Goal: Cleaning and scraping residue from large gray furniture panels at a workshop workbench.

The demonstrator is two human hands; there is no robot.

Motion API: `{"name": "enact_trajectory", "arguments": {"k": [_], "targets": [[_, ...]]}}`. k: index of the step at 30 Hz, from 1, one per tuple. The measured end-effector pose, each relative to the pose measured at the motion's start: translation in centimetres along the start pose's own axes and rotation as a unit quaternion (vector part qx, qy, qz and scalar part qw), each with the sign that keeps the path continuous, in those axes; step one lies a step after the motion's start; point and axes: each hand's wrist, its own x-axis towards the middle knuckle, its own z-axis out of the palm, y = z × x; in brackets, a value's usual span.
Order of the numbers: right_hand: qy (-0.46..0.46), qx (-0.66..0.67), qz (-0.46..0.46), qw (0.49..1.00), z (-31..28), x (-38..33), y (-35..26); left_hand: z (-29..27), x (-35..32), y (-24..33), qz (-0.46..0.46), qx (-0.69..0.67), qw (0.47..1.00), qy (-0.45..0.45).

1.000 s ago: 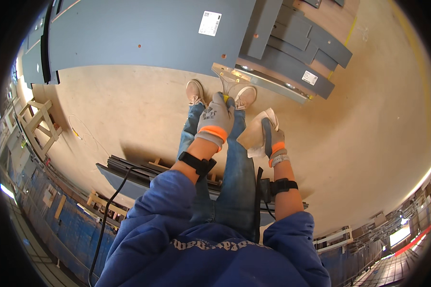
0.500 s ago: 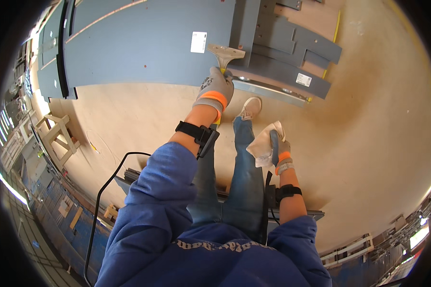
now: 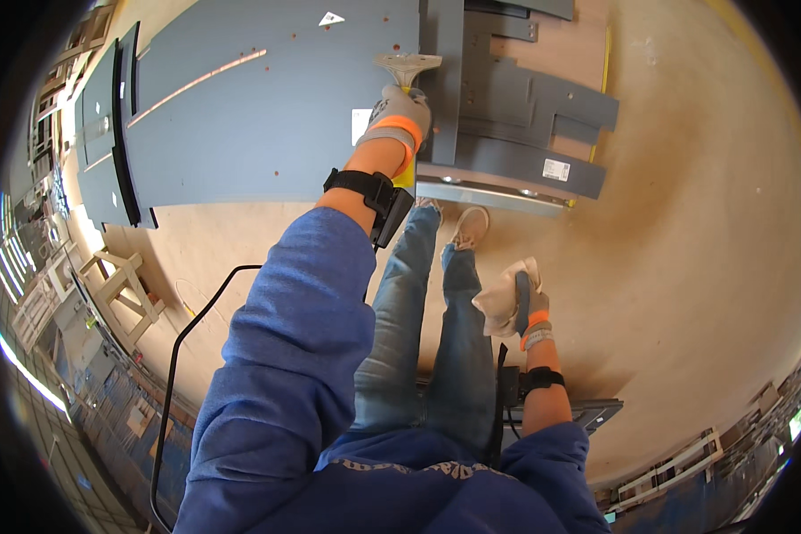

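Note:
My left hand point(image 3: 402, 111), in a grey glove with an orange cuff, is closed round the yellow handle of a wide-bladed scraper point(image 3: 408, 64). The scraper's flat metal head points away from me, over a large dark grey sheet-metal panel point(image 3: 231, 133). I cannot tell whether the blade touches the panel. Lower down on the right, my right hand point(image 3: 534, 304), gloved too, grips a crumpled off-white cloth point(image 3: 498, 303) above the floor. A white label point(image 3: 360, 125) on the panel is partly covered by my left hand.
Smaller grey cut metal plates point(image 3: 525, 165) lie at the right of the panel. A metal rail point(image 3: 498, 198) runs along the near edge, before my shoes. On the left stands a wooden trestle point(image 3: 120, 289), and a black cable point(image 3: 173, 374) loops beside my left arm.
My left hand has moved farther away over the panel with the scraper. The panel now sits lower in view, showing more of its far side. My right hand still holds the cloth, slightly lower.

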Motion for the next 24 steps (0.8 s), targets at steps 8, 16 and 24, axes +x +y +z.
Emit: {"name": "enact_trajectory", "arguments": {"k": [8,16,24], "targets": [[-0.011,0.071,-0.003,0.997,3.0,-2.5,-3.1,-2.5,1.3,4.3,0.009,0.107,0.994,0.026],[-0.002,0.070,-0.014,0.997,5.1,-5.0,-7.4,-5.3,1.9,7.7,-0.016,0.084,0.996,-0.026],[-0.014,0.115,0.005,0.993,5.4,-5.6,-8.1,-9.2,2.3,4.7,0.187,0.018,0.972,0.142]]}}
